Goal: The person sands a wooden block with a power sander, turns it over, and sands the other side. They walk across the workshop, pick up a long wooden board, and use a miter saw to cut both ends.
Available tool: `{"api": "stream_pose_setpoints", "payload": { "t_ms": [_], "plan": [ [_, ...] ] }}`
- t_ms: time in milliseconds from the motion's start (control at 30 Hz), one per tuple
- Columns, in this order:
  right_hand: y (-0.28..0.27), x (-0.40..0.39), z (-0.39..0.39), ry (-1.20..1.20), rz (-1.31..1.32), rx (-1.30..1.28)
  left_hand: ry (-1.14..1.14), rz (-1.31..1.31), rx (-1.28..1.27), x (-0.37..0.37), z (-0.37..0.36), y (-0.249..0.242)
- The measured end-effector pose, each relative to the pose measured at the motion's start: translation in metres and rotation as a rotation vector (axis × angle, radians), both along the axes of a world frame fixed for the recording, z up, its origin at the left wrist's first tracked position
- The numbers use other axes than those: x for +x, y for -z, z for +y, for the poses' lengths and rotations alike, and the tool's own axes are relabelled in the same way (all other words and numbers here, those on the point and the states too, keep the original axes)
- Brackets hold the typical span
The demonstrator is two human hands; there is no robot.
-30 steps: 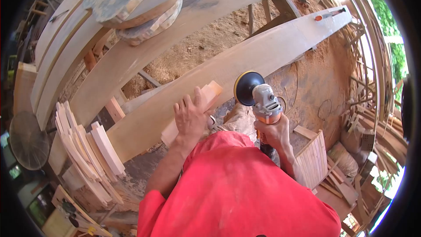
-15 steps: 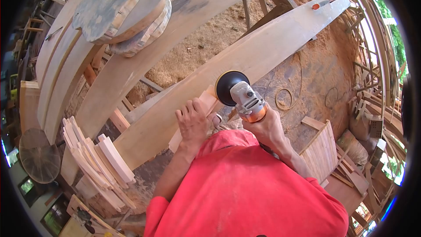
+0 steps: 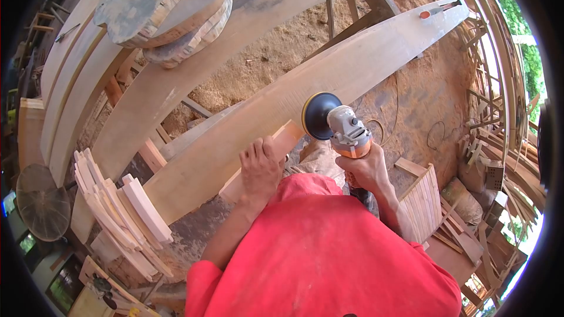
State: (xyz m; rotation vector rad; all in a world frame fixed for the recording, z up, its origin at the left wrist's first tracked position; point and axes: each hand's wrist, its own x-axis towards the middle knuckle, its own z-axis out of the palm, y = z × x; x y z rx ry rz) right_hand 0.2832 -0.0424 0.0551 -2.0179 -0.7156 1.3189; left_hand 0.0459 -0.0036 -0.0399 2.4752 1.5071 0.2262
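Observation:
My left hand (image 3: 260,167) grips a short pale wooden block (image 3: 281,141), which lies against the near edge of a long plank (image 3: 329,79). My right hand (image 3: 365,169) holds an angle grinder (image 3: 346,132) with a grey and orange body. Its black sanding disc (image 3: 317,116) sits just right of the block's far end, close to the plank's edge. Whether the disc touches the wood cannot be told. My red shirt hides what lies below my arms.
Several cut wooden pieces (image 3: 117,205) are stacked at the left. Round laminated wood discs (image 3: 170,12) rest on another plank at the top. A screwdriver-like tool (image 3: 437,10) lies at the plank's far end. Sawdust covers the ground. A slatted panel (image 3: 420,202) and scrap wood stand at the right.
The grinder and my right hand have shifted slightly right and back from the block's end. My left hand has kept its hold on the block. The view has swung a little.

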Motion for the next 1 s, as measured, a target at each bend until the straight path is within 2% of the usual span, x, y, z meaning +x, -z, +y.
{"api": "stream_pose_setpoints", "payload": {
  "t_ms": [167, 267, 333, 600, 700, 767, 867, 933, 1000],
  "plan": [
    [0.012, -0.003, 0.007, -0.072, -0.029, -0.018, -0.008, 0.025, -0.040, -0.001, 0.003, -0.001],
    [0.011, -0.002, 0.014, -0.107, -0.103, 0.078, -0.002, -0.012, -0.050, 0.000, 0.003, -0.003],
    [0.001, 0.001, 0.027, -0.192, -0.099, -0.056, 0.018, -0.001, -0.049, -0.001, 0.004, -0.006],
    [-0.025, -0.001, 0.079, -0.422, -0.222, -0.200, 0.033, 0.008, -0.060, -0.003, 0.004, -0.007],
    [-0.023, -0.002, 0.088, -0.520, -0.384, 0.047, 0.045, 0.023, -0.053, 0.000, 0.000, -0.004],
    [-0.028, -0.003, 0.087, -0.460, -0.349, 0.030, 0.045, 0.014, -0.019, -0.001, 0.001, -0.006],
    [-0.034, -0.005, 0.074, -0.331, -0.254, 0.032, 0.108, 0.004, -0.115, -0.011, 0.006, -0.013],
    [-0.027, 0.000, 0.058, -0.163, -0.118, 0.083, 0.083, -0.065, -0.057, -0.017, 0.017, -0.019],
    [-0.021, -0.001, 0.041, -0.107, -0.096, 0.133, 0.046, 0.008, -0.007, -0.016, 0.015, -0.026]
  ]
}}
